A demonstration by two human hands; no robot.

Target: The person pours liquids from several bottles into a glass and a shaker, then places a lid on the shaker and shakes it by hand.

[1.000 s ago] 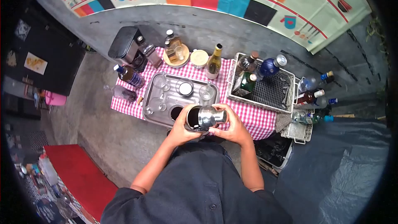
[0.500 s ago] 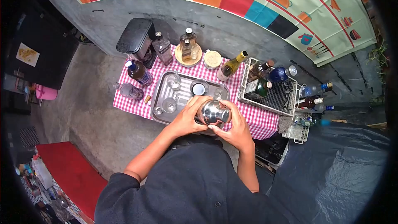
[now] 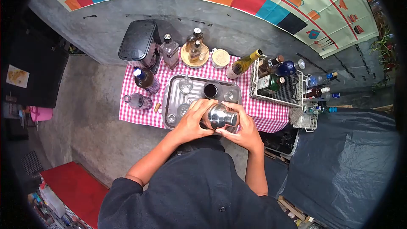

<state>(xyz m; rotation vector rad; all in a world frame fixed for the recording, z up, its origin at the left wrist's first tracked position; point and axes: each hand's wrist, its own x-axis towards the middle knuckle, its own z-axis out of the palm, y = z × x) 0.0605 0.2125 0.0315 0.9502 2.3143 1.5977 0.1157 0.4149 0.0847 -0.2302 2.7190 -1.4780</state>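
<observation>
A shiny metal cocktail shaker (image 3: 222, 115) is held tilted between both hands, its capped end toward the right. My left hand (image 3: 193, 121) wraps its left side, and my right hand (image 3: 244, 130) grips the right side near the cap. Both hands are closed on it, in front of my body and over the near edge of a grey metal tray (image 3: 168, 95). Behind the shaker, a round dark vessel (image 3: 211, 90) stands on the tray. A clear glass jug (image 3: 185, 85) and a small glass (image 3: 171, 118) are on it too. My left hand partly hides another glass (image 3: 183, 110).
A red-checked tablecloth (image 3: 127, 82) lies under several bottles, including a blue-capped one (image 3: 147, 80) and a green wine bottle (image 3: 243, 65). A wire basket (image 3: 277, 98) holds more bottles at the right. A black-lidded bin (image 3: 137, 40) stands at the back left.
The view has shifted, so the table and bottles appear slightly farther right. Both hands still hold the shaker in nearly the same pose before my body.
</observation>
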